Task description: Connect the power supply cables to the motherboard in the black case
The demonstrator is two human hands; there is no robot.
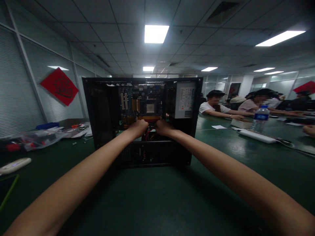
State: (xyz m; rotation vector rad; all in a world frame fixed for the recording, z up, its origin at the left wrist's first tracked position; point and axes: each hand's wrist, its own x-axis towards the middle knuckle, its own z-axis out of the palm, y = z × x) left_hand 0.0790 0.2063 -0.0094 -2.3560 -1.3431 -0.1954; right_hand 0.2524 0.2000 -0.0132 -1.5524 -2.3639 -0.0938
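Observation:
An open black computer case stands upright on the dark green table, its side panel off. Inside I see the motherboard and a grey power supply at the upper right. Both my arms reach into the case. My left hand and my right hand are side by side, fingers curled, at the lower edge of the motherboard. Red cables show between and just below them. What the fingers hold is hidden.
A white device and plastic bags with parts lie at the left. At the right sit a water bottle, a white power strip and several people at the table. A red paper decoration hangs on the left wall.

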